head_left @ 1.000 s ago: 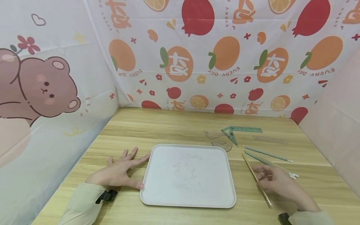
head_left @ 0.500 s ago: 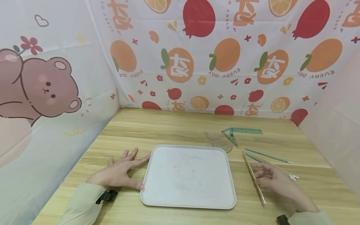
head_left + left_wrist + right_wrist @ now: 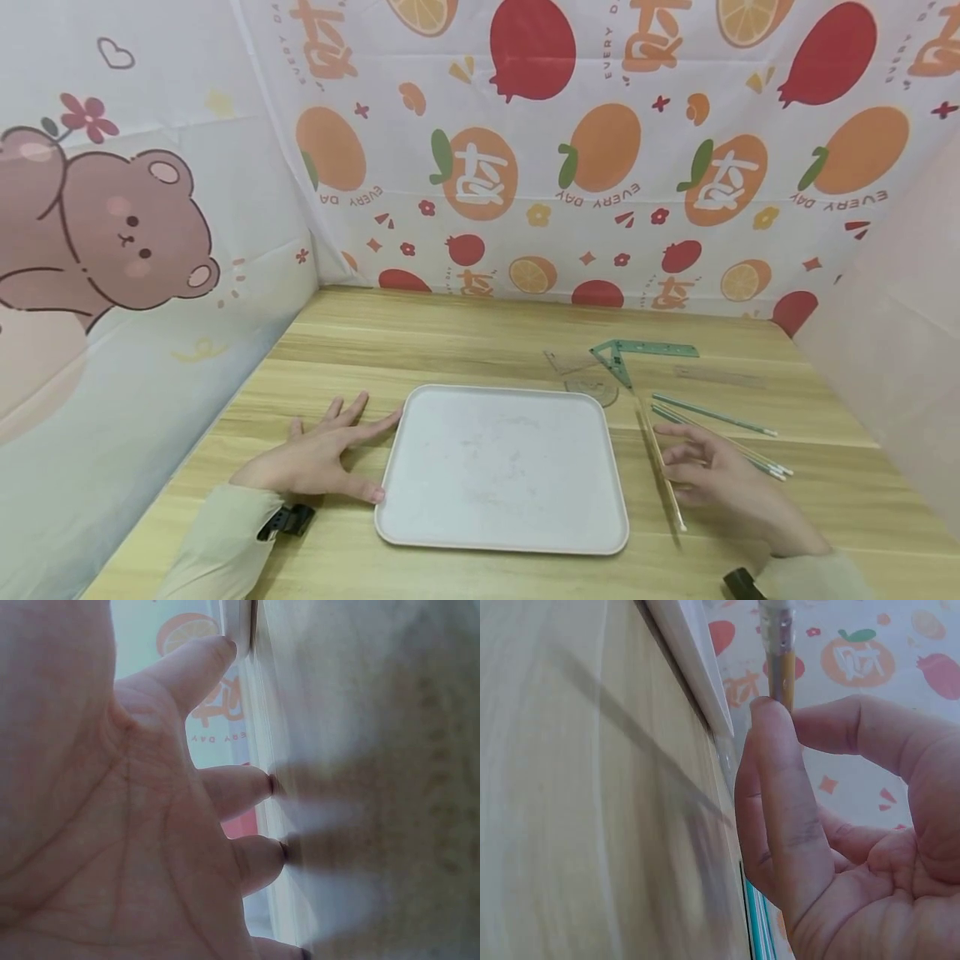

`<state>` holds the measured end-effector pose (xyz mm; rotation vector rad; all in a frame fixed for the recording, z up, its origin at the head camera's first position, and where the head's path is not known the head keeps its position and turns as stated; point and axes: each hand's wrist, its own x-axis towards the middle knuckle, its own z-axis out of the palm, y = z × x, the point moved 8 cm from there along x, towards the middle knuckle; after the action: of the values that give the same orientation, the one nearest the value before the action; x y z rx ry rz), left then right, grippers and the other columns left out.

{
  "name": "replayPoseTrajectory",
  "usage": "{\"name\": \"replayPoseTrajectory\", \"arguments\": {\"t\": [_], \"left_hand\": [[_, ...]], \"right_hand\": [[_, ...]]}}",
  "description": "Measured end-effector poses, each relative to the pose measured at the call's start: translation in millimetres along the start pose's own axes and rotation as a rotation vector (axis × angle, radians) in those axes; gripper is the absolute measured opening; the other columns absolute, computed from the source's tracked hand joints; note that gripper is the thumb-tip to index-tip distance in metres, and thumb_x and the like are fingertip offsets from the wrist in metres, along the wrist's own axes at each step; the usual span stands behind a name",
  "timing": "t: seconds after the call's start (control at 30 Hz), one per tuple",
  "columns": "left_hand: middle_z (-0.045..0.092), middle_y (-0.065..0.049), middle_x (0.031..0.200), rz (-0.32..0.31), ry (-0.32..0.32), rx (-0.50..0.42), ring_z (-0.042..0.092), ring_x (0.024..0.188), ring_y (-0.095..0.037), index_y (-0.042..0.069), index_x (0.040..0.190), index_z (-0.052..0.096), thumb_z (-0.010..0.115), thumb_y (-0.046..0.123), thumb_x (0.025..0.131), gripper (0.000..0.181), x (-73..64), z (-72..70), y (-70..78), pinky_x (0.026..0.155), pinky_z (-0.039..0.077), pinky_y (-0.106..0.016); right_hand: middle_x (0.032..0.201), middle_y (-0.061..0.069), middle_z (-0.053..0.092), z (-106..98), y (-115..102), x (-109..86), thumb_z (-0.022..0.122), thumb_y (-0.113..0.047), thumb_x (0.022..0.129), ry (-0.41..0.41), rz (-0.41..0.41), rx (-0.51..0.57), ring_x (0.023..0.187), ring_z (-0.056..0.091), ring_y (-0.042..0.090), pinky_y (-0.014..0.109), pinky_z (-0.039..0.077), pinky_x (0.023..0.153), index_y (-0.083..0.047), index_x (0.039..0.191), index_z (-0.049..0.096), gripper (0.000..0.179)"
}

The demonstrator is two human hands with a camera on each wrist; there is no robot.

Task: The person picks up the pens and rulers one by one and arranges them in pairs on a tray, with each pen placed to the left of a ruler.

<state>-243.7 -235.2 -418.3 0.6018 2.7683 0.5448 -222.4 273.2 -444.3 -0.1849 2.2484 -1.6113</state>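
My right hand (image 3: 723, 487) pinches a yellow pencil (image 3: 653, 442) between thumb and fingers, just right of the white tray (image 3: 502, 475). Slightly lifted, the pencil slants with its white eraser end toward me; the right wrist view shows its metal band and eraser (image 3: 778, 626) close up. My left hand (image 3: 322, 458) lies with spread fingers at the tray's left side, thumb and index fingertip touching its rim. In the left wrist view, the thumb (image 3: 199, 667) meets the tray edge. Behind the right hand lie more pencils, green (image 3: 712, 414) and yellow, partly covered by it.
Behind the tray's right corner lie a green set square (image 3: 615, 362), a green ruler (image 3: 660, 347), a clear protractor (image 3: 592, 387) and a clear ruler (image 3: 720, 375). Printed cloth (image 3: 540, 167) hangs behind the wooden table (image 3: 450, 333) and along both sides.
My right hand has moved left toward the tray with the yellow pencil, which has lifted off the table. The left hand and the tray have stayed in place.
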Motion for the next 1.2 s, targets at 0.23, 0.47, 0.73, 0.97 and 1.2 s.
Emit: {"name": "replayPoseTrajectory", "arguments": {"t": [0.23, 0.47, 0.73, 0.97, 1.2], "left_hand": [[0.01, -0.035, 0.175, -0.006, -0.007, -0.003, 0.008, 0.153, -0.075, 0.036, 0.167, 0.038, 0.085, 0.072, 0.075, 0.11, 0.2, -0.2, -0.6, 0.098, 0.001, -0.103], [0.013, -0.037, 0.175, 0.005, -0.005, 0.014, 0.009, 0.152, -0.076, 0.035, 0.168, 0.037, 0.086, 0.073, 0.072, 0.114, -2.1, -0.7, 0.6, 0.095, 0.003, -0.104], [0.011, -0.036, 0.175, 0.0, -0.006, -0.039, 0.005, 0.153, -0.075, 0.036, 0.167, 0.038, 0.092, 0.071, 0.066, 0.12, -1.1, 0.0, -1.2, 0.096, -0.002, -0.103], [0.009, -0.036, 0.175, 0.001, -0.017, -0.077, 0.001, 0.155, -0.073, 0.037, 0.167, 0.037, 0.095, 0.067, 0.063, 0.123, -1.4, 2.5, -3.4, 0.097, -0.006, -0.102], [0.007, -0.035, 0.176, 0.003, -0.028, -0.094, -0.001, 0.155, -0.072, 0.039, 0.167, 0.037, 0.098, 0.061, 0.062, 0.124, -1.1, 3.1, -5.1, 0.096, -0.007, -0.102]], "right_hand": [[0.122, 0.014, 0.061, 10.2, -9.7, 4.9, 0.072, -0.016, 0.103, -0.019, 0.002, 0.015, 0.098, 0.068, 0.015, 0.033, 0.067, 0.083, 0.0, 0.164, 0.031, 0.076], [0.12, 0.014, 0.061, 21.6, -15.9, 11.6, 0.072, -0.015, 0.102, -0.021, 0.01, 0.023, 0.098, 0.068, 0.016, 0.034, 0.067, 0.083, 0.0, 0.164, 0.032, 0.075], [0.118, 0.014, 0.061, 36.2, -30.3, 18.9, 0.074, -0.016, 0.101, -0.029, 0.012, 0.017, 0.096, 0.067, 0.018, 0.036, 0.066, 0.084, -0.003, 0.162, 0.037, 0.072], [0.118, 0.018, 0.064, 51.0, -40.2, 29.0, 0.075, -0.012, 0.099, -0.021, -0.031, 0.035, 0.102, 0.071, 0.021, 0.039, 0.067, 0.084, -0.001, 0.16, 0.04, 0.071], [0.117, 0.018, 0.064, 68.7, -46.7, 40.0, 0.075, -0.01, 0.098, -0.067, -0.05, 0.025, 0.098, 0.07, 0.021, 0.039, 0.068, 0.08, 0.002, 0.16, 0.038, 0.073]]}}
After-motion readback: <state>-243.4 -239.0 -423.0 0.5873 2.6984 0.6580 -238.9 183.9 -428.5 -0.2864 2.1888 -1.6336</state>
